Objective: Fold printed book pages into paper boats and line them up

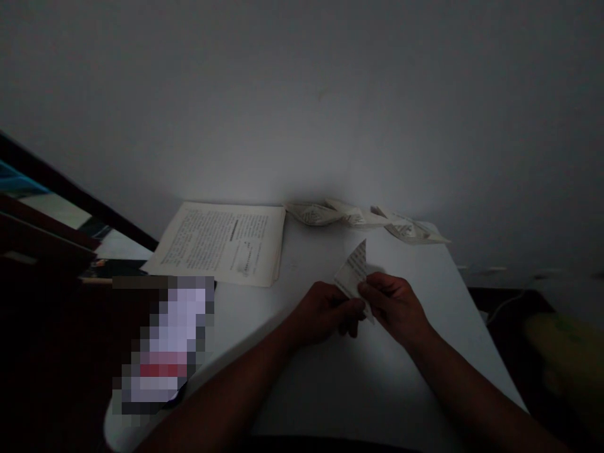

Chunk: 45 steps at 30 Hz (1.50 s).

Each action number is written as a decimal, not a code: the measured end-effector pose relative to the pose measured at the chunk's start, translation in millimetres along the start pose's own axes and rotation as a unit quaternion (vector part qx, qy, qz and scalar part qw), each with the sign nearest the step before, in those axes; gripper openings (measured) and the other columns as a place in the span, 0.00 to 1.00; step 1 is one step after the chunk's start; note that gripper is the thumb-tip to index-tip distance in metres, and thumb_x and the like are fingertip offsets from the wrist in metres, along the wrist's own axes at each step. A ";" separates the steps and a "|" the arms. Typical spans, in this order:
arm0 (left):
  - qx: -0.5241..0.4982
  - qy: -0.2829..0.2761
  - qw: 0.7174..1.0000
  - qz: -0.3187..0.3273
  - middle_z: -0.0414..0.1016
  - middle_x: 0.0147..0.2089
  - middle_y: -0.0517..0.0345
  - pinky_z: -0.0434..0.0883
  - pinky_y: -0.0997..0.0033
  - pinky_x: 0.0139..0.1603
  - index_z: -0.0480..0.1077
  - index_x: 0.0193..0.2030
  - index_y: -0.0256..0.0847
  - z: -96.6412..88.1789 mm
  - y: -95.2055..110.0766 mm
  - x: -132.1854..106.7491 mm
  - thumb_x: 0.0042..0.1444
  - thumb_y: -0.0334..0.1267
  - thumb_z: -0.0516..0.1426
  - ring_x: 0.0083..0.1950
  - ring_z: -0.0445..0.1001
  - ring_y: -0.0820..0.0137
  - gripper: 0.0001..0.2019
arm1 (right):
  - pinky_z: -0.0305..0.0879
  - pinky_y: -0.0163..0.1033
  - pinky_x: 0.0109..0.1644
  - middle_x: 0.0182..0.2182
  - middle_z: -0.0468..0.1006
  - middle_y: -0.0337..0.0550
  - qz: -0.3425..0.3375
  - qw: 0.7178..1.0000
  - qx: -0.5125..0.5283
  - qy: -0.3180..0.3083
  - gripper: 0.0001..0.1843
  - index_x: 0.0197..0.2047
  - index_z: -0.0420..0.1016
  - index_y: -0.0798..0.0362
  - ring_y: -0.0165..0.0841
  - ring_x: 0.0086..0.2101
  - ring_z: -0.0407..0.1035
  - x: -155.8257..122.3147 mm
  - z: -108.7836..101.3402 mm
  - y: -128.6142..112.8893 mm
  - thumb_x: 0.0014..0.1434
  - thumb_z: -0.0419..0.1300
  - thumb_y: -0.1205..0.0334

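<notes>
A small folded sheet of printed paper (353,270) is pinched between my two hands above the white table. My left hand (325,314) grips its lower left part, the thumb lying along the bottom. From the right, my right hand (394,305) closes on the edge with thumb and fingers. The paper's pointed tip rises upward, and its lower part is partly hidden by my fingers. Beyond my hands, three folded paper boats stand in a row by the wall: a left one (314,214), a middle one (356,217) and a right one (410,229).
A stack of printed sheets (217,239) lies at the table's back left. A blurred-out, pixelated object (174,343) rests at the left edge. The white table (302,390) meets a grey wall (302,107). Dark furniture stands left; a yellowish item (566,352) is at the right.
</notes>
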<state>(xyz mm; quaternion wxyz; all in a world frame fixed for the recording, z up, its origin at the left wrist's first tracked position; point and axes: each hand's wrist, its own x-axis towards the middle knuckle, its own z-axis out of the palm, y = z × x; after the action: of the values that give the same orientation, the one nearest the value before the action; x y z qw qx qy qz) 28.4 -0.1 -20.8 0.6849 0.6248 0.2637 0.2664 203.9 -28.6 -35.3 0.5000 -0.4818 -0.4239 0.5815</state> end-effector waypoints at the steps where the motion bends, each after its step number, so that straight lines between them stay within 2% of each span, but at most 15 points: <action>1: 0.023 0.007 1.000 0.006 0.71 0.20 0.56 0.63 0.78 0.22 0.73 0.26 0.31 0.2 0.1 0.3 0.58 0.49 0.54 0.19 0.66 0.77 0.21 | 0.54 0.34 0.21 0.16 0.65 0.34 -0.002 1.000 0.001 0.004 0.12 0.26 0.72 0.55 0.25 0.17 0.57 0.0 0.2 0.7 0.53 0.66 0.56; 5: 0.149 0.025 0.988 0.042 0.72 0.20 0.56 0.64 0.79 0.26 0.73 0.23 0.33 1.9 0.5 1.6 0.58 0.43 0.54 0.21 0.68 0.77 0.18 | 0.56 0.34 0.20 0.17 0.67 0.35 -0.011 0.999 0.016 0.034 0.11 0.27 0.73 0.54 0.25 0.18 0.58 0.3 0.8 2.7 0.51 0.67 0.56; 10: 0.178 0.020 0.980 0.087 0.75 0.23 0.55 0.66 0.77 0.29 0.73 0.23 0.33 3.4 1.1 0.4 0.59 0.40 0.53 0.25 0.71 0.75 0.17 | 0.56 0.35 0.19 0.17 0.68 0.35 -0.005 0.999 0.023 0.027 0.12 0.27 0.73 0.54 0.27 0.17 0.59 -0.4 4.2 1.4 0.50 0.67 0.54; 14: 0.230 0.030 0.969 0.086 0.74 0.23 0.57 0.66 0.78 0.29 0.73 0.25 0.34 3.7 1.4 1.3 0.59 0.40 0.52 0.24 0.70 0.76 0.16 | 0.55 0.34 0.20 0.17 0.67 0.34 -0.006 0.998 0.055 0.040 0.12 0.25 0.72 0.54 0.26 0.18 0.58 1.1 7.6 -0.1 0.50 0.68 0.56; 19: 0.348 0.017 0.927 0.142 0.71 0.23 0.59 0.63 0.77 0.27 0.72 0.30 0.34 4.5 0.1 2.1 0.58 0.38 0.52 0.23 0.67 0.76 0.12 | 0.52 0.31 0.22 0.15 0.65 0.31 -0.020 0.994 0.099 0.050 0.12 0.22 0.70 0.54 0.23 0.18 0.57 1.8 10.5 -1.5 0.51 0.68 0.61; 25: 0.420 0.004 0.889 0.183 0.75 0.29 0.54 0.66 0.74 0.33 0.72 0.32 0.35 2.2 -1.9 1.1 0.59 0.35 0.49 0.29 0.72 0.72 0.12 | 0.52 0.30 0.23 0.15 0.65 0.32 -0.013 0.993 0.112 0.043 0.12 0.22 0.71 0.55 0.22 0.19 0.57 -0.4 12.6 -6.3 0.50 0.68 0.61; 27: 0.421 0.016 0.890 0.175 0.74 0.26 0.56 0.65 0.75 0.30 0.72 0.31 0.35 3.0 -2.3 1.4 0.59 0.36 0.50 0.27 0.71 0.72 0.12 | 0.53 0.30 0.23 0.14 0.65 0.31 -0.011 0.991 0.123 0.049 0.13 0.20 0.71 0.55 0.22 0.18 0.57 -0.5 13.8 -8.2 0.49 0.69 0.61; 32: 0.372 0.068 0.912 0.158 0.70 0.21 0.62 0.62 0.79 0.26 0.72 0.31 0.36 6.7 -2.4 2.4 0.57 0.38 0.54 0.21 0.65 0.77 0.10 | 0.52 0.30 0.21 0.13 0.66 0.31 -0.005 0.986 0.149 0.071 0.13 0.20 0.71 0.54 0.22 0.17 0.57 1.1 16.2 -10.1 0.47 0.70 0.61; 35: 0.393 0.090 0.897 0.181 0.69 0.20 0.62 0.61 0.79 0.25 0.70 0.25 0.35 6.8 -4.3 3.2 0.55 0.35 0.53 0.20 0.63 0.78 0.10 | 0.53 0.30 0.22 0.13 0.64 0.31 -0.005 0.986 0.149 0.076 0.14 0.20 0.70 0.54 0.22 0.17 0.58 1.8 15.8 -9.5 0.47 0.70 0.61; 39: 0.406 0.087 0.884 0.214 0.70 0.20 0.61 0.61 0.79 0.26 0.71 0.25 0.35 6.0 -7.1 4.0 0.55 0.34 0.53 0.21 0.63 0.78 0.10 | 0.53 0.30 0.22 0.13 0.64 0.31 -0.007 0.990 0.127 0.062 0.12 0.21 0.72 0.54 0.22 0.17 0.57 1.4 13.9 -7.9 0.50 0.69 0.60; 42: 0.377 0.095 0.903 0.183 0.70 0.20 0.61 0.61 0.79 0.25 0.73 0.26 0.35 6.8 -5.2 3.7 0.54 0.35 0.54 0.20 0.64 0.78 0.10 | 0.52 0.30 0.22 0.14 0.63 0.31 -0.014 0.991 0.118 0.060 0.11 0.22 0.72 0.54 0.22 0.18 0.57 0.9 13.0 -6.7 0.51 0.68 0.61; 45: 0.327 0.097 0.931 0.133 0.72 0.21 0.60 0.64 0.79 0.26 0.76 0.32 0.35 7.8 -0.3 2.5 0.54 0.38 0.55 0.21 0.66 0.77 0.10 | 0.52 0.31 0.22 0.15 0.63 0.31 -0.024 0.991 0.110 0.066 0.11 0.23 0.72 0.54 0.23 0.18 0.56 0.9 12.5 -4.8 0.51 0.68 0.60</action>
<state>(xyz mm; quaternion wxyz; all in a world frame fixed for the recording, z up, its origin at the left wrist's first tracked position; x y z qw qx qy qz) 35.7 -3.9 -20.5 0.3724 0.8146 0.3158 0.3131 192.4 -27.2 -28.6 0.5904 -0.4509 -0.3352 0.5794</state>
